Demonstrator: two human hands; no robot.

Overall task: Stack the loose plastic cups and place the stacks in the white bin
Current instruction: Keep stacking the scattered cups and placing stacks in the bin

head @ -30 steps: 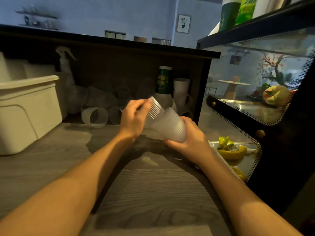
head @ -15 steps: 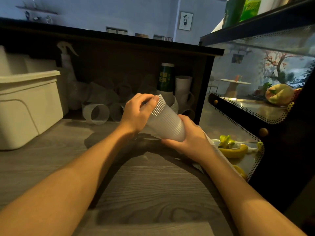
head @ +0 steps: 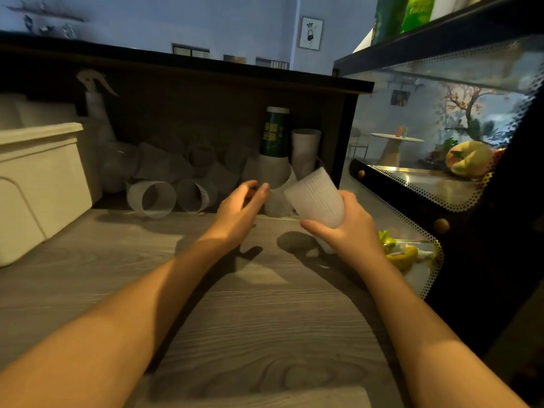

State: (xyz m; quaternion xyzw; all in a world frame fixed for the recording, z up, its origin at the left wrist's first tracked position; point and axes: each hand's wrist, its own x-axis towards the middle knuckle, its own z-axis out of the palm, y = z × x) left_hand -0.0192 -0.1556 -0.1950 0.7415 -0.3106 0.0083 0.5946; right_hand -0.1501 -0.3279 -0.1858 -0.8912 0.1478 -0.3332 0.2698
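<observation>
My right hand (head: 344, 228) grips a stack of ribbed translucent plastic cups (head: 316, 198), held tilted with the mouth up and to the left. My left hand (head: 240, 207) hovers just left of the stack, fingers apart and holding nothing. Several loose cups (head: 153, 198) lie tumbled on their sides under the dark shelf behind my hands, one with its mouth toward me. The white bin (head: 35, 184) stands at the far left on the wooden counter.
A spray bottle (head: 95, 95) stands behind the bin. A dark green cup (head: 275, 132) and tall white cups (head: 304, 148) stand at the back right. A glass display case (head: 441, 178) with fruit borders the right side. The wooden counter (head: 235, 319) stretches toward me.
My left hand pushed a cup into the one in my right hand, then let go and drew away to the left. The right hand tipped the stack more upright.
</observation>
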